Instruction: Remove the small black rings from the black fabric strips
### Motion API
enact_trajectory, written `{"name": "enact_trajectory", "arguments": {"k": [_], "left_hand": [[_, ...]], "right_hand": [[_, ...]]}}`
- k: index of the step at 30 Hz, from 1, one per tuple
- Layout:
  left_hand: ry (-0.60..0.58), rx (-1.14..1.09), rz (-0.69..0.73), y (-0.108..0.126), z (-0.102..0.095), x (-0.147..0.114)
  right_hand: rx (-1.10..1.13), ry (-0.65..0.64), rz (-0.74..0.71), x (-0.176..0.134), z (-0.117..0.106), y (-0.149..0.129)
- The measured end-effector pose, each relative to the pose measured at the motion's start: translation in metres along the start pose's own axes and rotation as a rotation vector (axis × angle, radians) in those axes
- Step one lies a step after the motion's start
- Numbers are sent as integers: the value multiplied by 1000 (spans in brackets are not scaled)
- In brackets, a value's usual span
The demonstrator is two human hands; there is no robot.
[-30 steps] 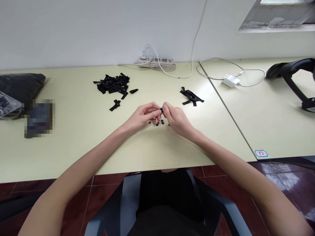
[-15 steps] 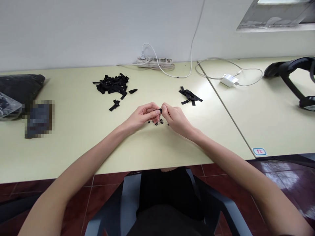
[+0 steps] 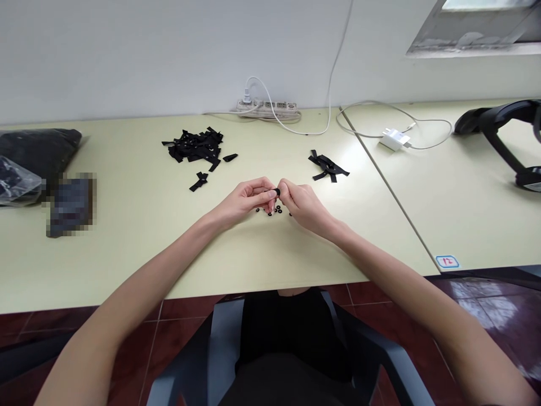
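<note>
We have our hands close together over the desk [image 3: 253, 262], clamped on one small black piece [image 3: 277, 192]: the left hand [image 3: 252, 198] pinches it between thumb and fingers, and the right hand [image 3: 305, 207] grips its other end, mostly hidden by the fingers. We see small black rings [image 3: 279, 211] lying just below the hands. Beyond, we have a large heap of black strips [image 3: 195, 146] to the left and a smaller heap [image 3: 327, 166] to the right.

The strips [image 3: 194, 148] look like matt cloth; the tabletop [image 3: 253, 259], smooth and faintly glossy; the charger [image 3: 394, 139], smooth plastic.
</note>
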State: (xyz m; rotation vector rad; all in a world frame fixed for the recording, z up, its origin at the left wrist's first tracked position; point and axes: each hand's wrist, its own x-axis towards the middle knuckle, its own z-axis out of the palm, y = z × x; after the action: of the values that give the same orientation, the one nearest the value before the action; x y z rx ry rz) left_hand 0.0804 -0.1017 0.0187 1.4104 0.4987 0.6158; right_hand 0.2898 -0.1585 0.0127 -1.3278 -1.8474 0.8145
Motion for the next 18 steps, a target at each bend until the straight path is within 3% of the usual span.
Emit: {"name": "enact_trajectory", "arguments": {"k": [10,18], "left_hand": [[-34,-16,22,-1,1,-1],[29,38,64,10,-2,-2]], "right_hand": [[-8,-19,-12,1,-1,3],[86,108,-52,5,-6,-3]]}}
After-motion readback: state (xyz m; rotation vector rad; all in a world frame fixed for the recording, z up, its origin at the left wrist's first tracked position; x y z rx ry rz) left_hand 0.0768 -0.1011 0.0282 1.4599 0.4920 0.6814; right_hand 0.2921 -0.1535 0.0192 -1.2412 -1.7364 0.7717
